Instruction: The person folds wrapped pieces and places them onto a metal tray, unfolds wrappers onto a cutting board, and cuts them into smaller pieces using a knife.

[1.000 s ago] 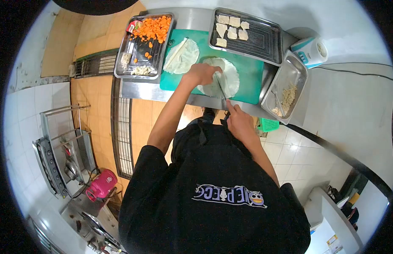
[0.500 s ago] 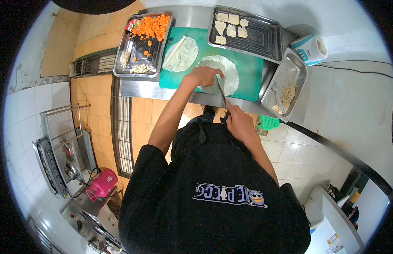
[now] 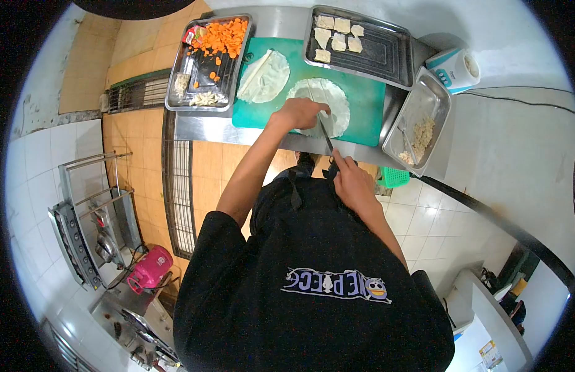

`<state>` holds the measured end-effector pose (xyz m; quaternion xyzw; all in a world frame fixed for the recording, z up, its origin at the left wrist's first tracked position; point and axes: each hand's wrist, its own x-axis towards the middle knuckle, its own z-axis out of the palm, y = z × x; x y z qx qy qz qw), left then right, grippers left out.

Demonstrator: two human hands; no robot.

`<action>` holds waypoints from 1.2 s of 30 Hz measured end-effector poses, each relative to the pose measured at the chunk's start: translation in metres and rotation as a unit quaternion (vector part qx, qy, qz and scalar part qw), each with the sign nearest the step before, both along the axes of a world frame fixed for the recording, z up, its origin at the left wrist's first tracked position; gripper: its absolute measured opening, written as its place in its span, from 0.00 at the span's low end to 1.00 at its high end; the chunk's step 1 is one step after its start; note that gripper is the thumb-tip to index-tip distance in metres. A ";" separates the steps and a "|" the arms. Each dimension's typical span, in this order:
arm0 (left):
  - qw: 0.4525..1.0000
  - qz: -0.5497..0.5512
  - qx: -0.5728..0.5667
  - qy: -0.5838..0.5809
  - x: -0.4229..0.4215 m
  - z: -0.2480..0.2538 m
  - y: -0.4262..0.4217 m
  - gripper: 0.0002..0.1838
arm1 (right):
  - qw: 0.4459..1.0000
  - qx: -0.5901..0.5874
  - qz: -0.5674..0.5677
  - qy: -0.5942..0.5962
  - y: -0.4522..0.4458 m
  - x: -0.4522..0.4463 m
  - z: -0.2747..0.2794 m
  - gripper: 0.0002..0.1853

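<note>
A thin round white wrapper (image 3: 338, 102) lies on the green cutting board (image 3: 366, 118), with a straight line running across its upper part. My left hand (image 3: 302, 114) presses on the wrapper's near left side, fingers bent and the index finger beside the blade. A knife (image 3: 327, 136) is gripped in my right hand (image 3: 354, 181) at the board's near edge; its blade slants up onto the wrapper next to my left fingertips. To the left on the same board is another round wrapper (image 3: 272, 77), with a folded or layered strip along it.
A metal tray (image 3: 238, 77) of sliced carrots (image 3: 222, 38) stands left. Another tray (image 3: 386, 59) at the back holds several flat pale pieces (image 3: 339, 42). Right are a metal pan (image 3: 396, 133) of chopped filling (image 3: 422, 137) and a tissue roll (image 3: 455, 69). A green basket (image 3: 394, 178) sits below.
My right hand has drawn the knife slightly toward my body and to the right. My left hand stays on the wrapper, shifted a little to the right.
</note>
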<state>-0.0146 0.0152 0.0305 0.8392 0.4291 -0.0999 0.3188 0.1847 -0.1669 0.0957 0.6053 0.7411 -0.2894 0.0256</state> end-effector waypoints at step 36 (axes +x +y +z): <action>1.000 -0.010 -0.003 -0.004 -0.001 -0.013 -0.005 0.29 | 0.998 0.054 0.021 0.005 -0.021 0.014 -0.044 0.41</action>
